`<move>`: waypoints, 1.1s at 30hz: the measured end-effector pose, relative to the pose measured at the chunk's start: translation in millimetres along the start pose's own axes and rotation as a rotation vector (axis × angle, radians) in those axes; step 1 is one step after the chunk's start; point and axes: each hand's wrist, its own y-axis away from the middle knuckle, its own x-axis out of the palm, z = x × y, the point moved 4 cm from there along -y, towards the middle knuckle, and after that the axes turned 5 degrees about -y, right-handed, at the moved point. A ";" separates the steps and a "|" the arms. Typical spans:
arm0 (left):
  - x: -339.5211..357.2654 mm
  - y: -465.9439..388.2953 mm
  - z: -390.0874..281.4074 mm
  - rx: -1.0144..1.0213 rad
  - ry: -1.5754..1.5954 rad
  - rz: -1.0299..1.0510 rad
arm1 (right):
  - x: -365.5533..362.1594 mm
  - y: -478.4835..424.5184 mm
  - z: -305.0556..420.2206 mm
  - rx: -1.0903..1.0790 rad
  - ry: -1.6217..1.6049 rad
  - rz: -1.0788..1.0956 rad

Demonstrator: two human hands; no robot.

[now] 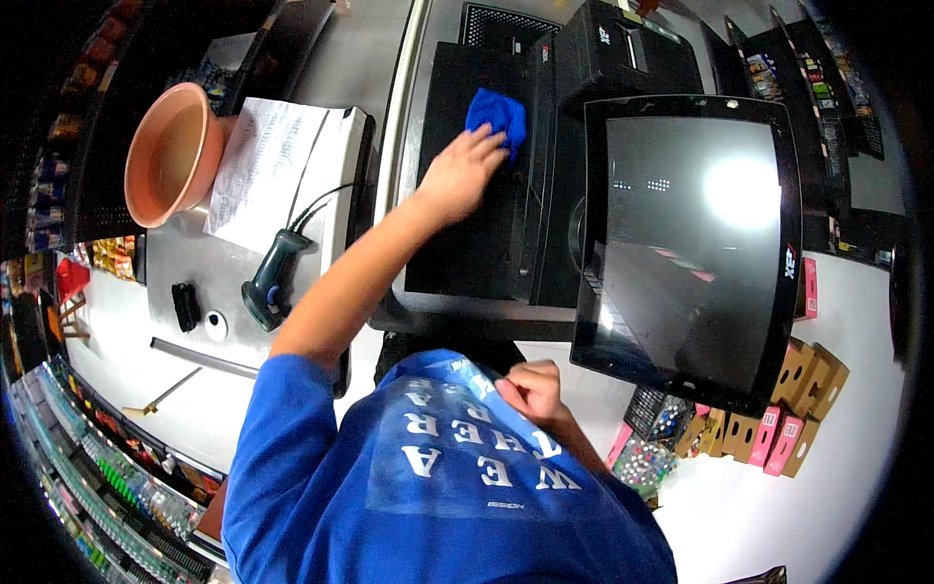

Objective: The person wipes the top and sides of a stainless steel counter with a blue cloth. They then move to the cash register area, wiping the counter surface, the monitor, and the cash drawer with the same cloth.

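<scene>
My left hand point(467, 171) reaches forward with its fingers on a crumpled blue cloth point(499, 120). The cloth lies against the flat black top point(467, 241) of a checkout unit. Some blur shows on the hand. My right hand point(536, 390) is drawn in close to my body, its fingers curled beside the front of my blue shirt point(452, 452). Whether it pinches the fabric is hidden. To the right of the black top stands a touchscreen monitor point(686, 263), its dark glass reflecting a bright light.
A black receipt printer point(627, 58) sits beyond the monitor. On the left metal counter point(219, 270) are a corded barcode scanner point(273, 281), printed sheets point(270, 168) and a pinkish basin point(175, 157) holding liquid. Cardboard boxes point(773, 431) stand on the floor at right.
</scene>
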 end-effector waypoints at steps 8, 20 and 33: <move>-54.4 161.4 -61.2 -0.125 0.261 -0.059 | 42.7 -133.7 33.5 -0.119 -0.027 -0.187; 2.4 184.2 0.1 -0.670 1.057 -0.474 | 65.1 -132.9 -29.1 0.217 0.190 -0.241; 68.0 -22.2 192.1 -0.657 1.343 -0.251 | 85.9 -134.0 13.9 0.127 0.253 -0.104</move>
